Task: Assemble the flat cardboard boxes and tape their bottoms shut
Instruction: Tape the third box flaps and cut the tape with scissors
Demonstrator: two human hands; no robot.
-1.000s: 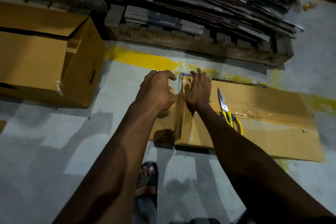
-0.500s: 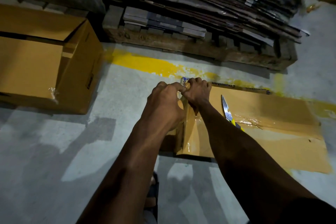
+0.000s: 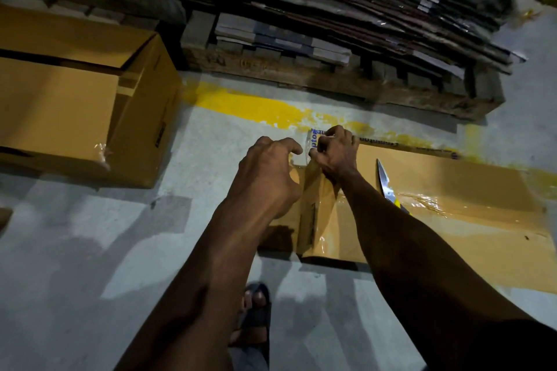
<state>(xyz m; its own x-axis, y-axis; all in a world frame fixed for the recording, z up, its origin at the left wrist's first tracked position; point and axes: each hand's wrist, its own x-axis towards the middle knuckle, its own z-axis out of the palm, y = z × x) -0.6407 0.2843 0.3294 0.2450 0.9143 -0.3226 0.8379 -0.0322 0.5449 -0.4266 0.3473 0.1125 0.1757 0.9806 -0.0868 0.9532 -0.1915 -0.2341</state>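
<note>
Since half a second ago the left hand is drawing back from the right hand, its fingers now curled and loosely spread around nothing I can see. Right fingers are pinching glossy clear tape at the far left corner of the smooth brown cardboard box lying on the concrete floor. Scissors are resting on the box, handles hidden behind the forearm. Whether a tape roll sits under the left hand, I cannot tell.
</note>
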